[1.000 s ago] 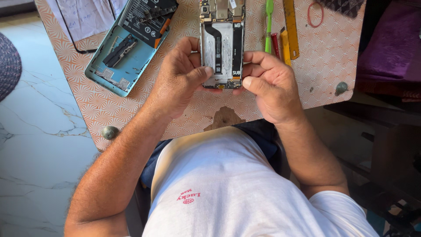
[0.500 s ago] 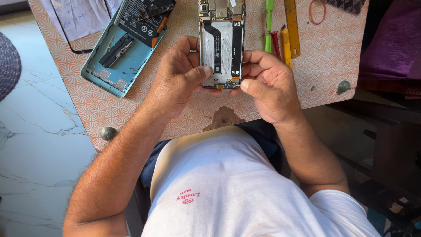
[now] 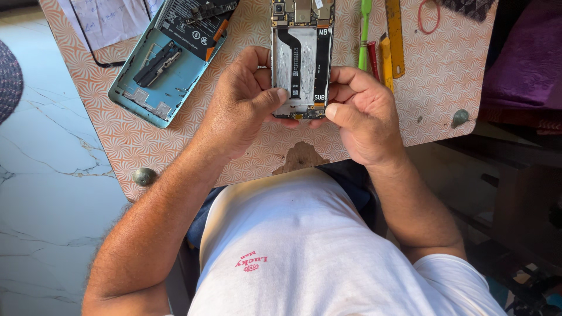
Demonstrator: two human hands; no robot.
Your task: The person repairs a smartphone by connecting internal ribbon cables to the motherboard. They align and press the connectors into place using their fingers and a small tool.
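An opened phone body [image 3: 301, 55] with bare metal frame, black flex cables and circuit boards is held over the patterned table [image 3: 146, 146]. My left hand [image 3: 246, 102] grips its lower left edge, thumb pressed on the bottom board. My right hand [image 3: 363, 111] holds the lower right edge, thumb at the bottom corner. Both thumbs lie near the small lower board.
A light blue phone back cover [image 3: 155, 88] lies at the left with a black battery [image 3: 190, 23] on it. Green, red and yellow tools [image 3: 380, 50] sit to the right, beside a red rubber band [image 3: 429, 14]. Papers [image 3: 105, 20] lie at the far left. Marble floor [image 3: 41, 175] lies left.
The hands and phone body stay nearly in place; my left thumb has shifted slightly on the bottom board. The view has moved a little.
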